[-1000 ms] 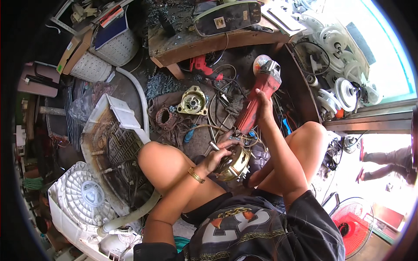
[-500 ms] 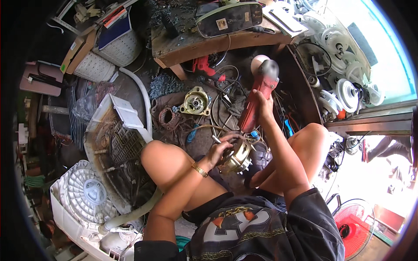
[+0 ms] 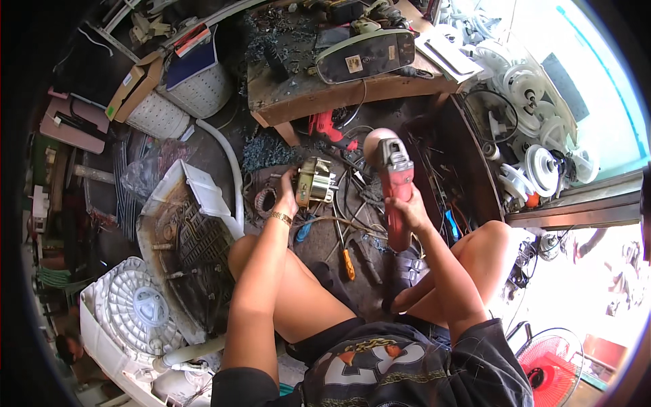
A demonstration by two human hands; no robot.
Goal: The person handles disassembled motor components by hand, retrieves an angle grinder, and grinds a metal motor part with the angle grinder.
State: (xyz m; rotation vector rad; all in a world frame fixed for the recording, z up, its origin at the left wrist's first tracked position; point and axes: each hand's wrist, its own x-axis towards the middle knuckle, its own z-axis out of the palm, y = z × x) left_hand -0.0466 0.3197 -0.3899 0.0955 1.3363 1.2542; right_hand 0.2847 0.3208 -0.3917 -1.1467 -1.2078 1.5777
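My left hand point(image 3: 288, 195) is wrapped around the side of a small electric motor point(image 3: 317, 184) with a gold-coloured housing and silver ribs, above the floor in front of me. Whether the motor rests on something beneath I cannot tell. My right hand point(image 3: 409, 209) is closed around the red body of an angle grinder point(image 3: 397, 178). The grinder's grey head points away from me, and its pale round disc point(image 3: 377, 144) faces up and left, apart from the motor. A copper winding ring point(image 3: 265, 201) lies just left of my left hand, partly hidden by it.
An orange-handled screwdriver point(image 3: 348, 264), a blue-handled tool point(image 3: 303, 233) and cables lie between my legs. A red power drill point(image 3: 330, 129) is under the edge of a wooden bench point(image 3: 352, 102). Washing machine parts point(image 3: 146, 305) stand left; a red fan point(image 3: 550, 366) stands right.
My left hand has moved forward and left with the motor, away from my lap. The grinder has shifted down slightly, its head now less blurred. The gold end cover seen on the floor is out of sight.
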